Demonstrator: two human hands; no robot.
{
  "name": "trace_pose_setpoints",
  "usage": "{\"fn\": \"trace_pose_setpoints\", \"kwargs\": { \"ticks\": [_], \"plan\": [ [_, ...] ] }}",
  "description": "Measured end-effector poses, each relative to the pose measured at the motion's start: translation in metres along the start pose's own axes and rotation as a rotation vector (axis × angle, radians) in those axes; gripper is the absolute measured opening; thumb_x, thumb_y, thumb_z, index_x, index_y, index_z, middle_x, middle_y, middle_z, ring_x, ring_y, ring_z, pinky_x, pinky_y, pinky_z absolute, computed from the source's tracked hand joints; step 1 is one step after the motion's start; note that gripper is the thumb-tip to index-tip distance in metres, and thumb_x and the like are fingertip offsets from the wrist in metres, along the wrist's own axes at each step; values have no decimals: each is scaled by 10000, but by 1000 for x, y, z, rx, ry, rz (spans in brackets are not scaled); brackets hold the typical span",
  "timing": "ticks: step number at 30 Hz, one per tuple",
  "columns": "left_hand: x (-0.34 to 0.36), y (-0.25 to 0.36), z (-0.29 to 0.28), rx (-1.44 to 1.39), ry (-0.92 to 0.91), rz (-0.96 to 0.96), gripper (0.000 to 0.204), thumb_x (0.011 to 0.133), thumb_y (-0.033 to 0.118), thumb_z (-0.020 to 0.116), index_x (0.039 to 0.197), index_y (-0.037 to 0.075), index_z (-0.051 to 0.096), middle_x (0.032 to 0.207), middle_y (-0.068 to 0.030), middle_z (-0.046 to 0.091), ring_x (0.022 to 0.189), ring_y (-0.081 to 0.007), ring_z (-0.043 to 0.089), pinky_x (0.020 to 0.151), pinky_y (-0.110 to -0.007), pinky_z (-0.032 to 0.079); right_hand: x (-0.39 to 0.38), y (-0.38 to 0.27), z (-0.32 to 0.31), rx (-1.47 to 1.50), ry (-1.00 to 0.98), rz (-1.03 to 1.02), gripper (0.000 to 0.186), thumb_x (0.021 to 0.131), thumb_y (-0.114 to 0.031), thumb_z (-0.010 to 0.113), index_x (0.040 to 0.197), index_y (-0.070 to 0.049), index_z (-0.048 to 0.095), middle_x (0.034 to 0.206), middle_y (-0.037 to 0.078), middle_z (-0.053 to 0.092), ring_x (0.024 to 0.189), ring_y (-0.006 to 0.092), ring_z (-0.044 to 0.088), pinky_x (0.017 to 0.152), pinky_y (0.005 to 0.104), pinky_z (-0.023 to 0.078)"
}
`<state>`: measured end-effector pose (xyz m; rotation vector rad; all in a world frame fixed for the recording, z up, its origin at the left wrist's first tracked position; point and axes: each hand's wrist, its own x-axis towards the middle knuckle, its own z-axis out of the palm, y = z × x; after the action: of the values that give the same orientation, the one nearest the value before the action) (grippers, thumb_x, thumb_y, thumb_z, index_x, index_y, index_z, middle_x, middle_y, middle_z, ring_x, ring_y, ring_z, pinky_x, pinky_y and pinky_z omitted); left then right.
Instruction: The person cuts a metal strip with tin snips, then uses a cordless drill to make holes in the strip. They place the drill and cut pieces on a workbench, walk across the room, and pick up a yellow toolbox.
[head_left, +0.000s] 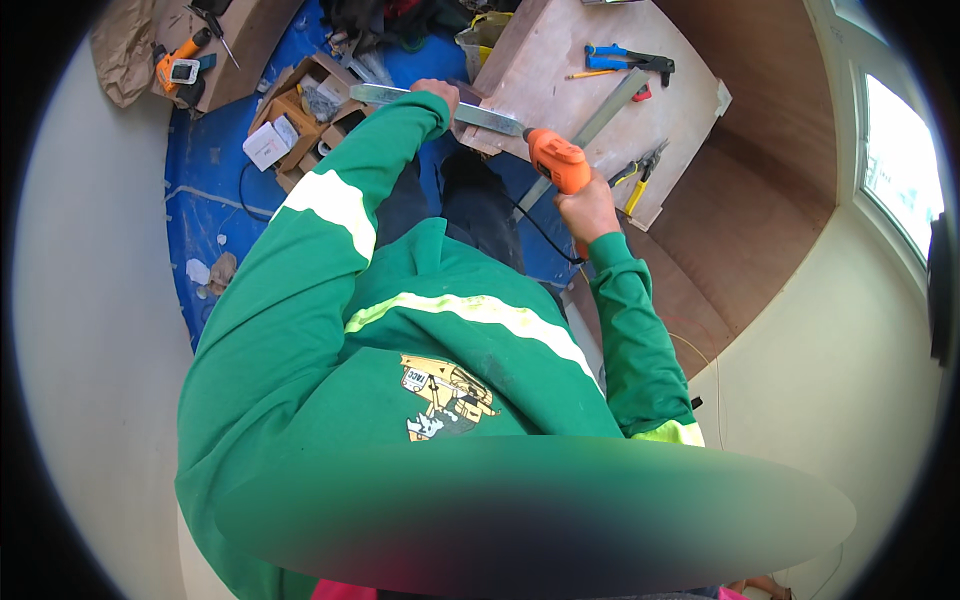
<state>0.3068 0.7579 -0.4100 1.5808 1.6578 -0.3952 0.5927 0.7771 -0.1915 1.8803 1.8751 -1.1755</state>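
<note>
My left hand (pixel 438 92) is closed around a silver metal bar (pixel 490 119), which rests across the near left edge of a plywood worktop (pixel 545 60). My right hand (pixel 590 208) grips an orange corded drill (pixel 558 160) by its handle. The drill's tip meets the bar near its right end; whether the bit has gone in is too small to see. Beyond the drill, a second metal strip (pixel 605 112) lies slantwise over the worktop. Yellow-handled pliers (pixel 637 190) lie right of my right hand.
On the worktop lie a blue and black rivet gun (pixel 630 59), a pencil (pixel 590 74) and a small red object (pixel 642 93). Cardboard boxes (pixel 305 105) stand on the blue floor covering (pixel 195 215). An orange power tool (pixel 185 55) and a screwdriver (pixel 217 32) sit far left.
</note>
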Motion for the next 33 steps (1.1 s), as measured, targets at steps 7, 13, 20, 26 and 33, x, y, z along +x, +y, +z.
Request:
{"fn": "trace_pose_setpoints", "kwargs": {
  "ticks": [7, 13, 20, 26, 33],
  "plan": [
    [6, -4, 4, -18, 2, 26, 325, 850, 166, 786, 1159, 100, 859, 1213, -160, 830, 1132, -326, 808, 960, -444, 647, 0, -4, -1, -24, 7, 25, 406, 850, -61, 698, 1243, 43, 691, 1171, 347, 743, 1161, 525, 711, 1000, 524, 570],
    [9, -4, 3, -22, -46, -4, 328, 847, 165, 790, 1160, 95, 857, 1209, -165, 830, 1129, -323, 809, 963, -447, 646, -5, -6, 1, -53, 22, -5, 406, 857, -65, 695, 1245, 55, 678, 1176, 345, 742, 1174, 526, 705, 1011, 519, 565],
    [7, -3, 1, 2, -31, -2, 332, 845, 176, 799, 1162, 96, 857, 1213, -157, 830, 1131, -322, 808, 962, -446, 647, -4, 0, -1, -33, 2, 14, 468, 854, -69, 712, 1307, 41, 664, 1241, 334, 736, 1223, 504, 700, 1051, 506, 553],
    [4, -3, 0, -16, -26, 7, 325, 837, 169, 796, 1147, 97, 860, 1185, -161, 834, 1110, -323, 813, 953, -446, 650, -4, 5, 1, -17, -8, 20, 482, 856, -62, 720, 1323, 35, 653, 1271, 345, 726, 1263, 508, 682, 1068, 504, 548],
    [7, -2, 4, 0, -5, -11, 312, 819, 173, 805, 1116, 96, 866, 1165, -156, 839, 1092, -320, 818, 941, -443, 653, -1, 8, 1, -64, -7, -7, 461, 864, -65, 715, 1307, 44, 649, 1231, 359, 729, 1233, 525, 688, 1047, 519, 555]
  ]
}}
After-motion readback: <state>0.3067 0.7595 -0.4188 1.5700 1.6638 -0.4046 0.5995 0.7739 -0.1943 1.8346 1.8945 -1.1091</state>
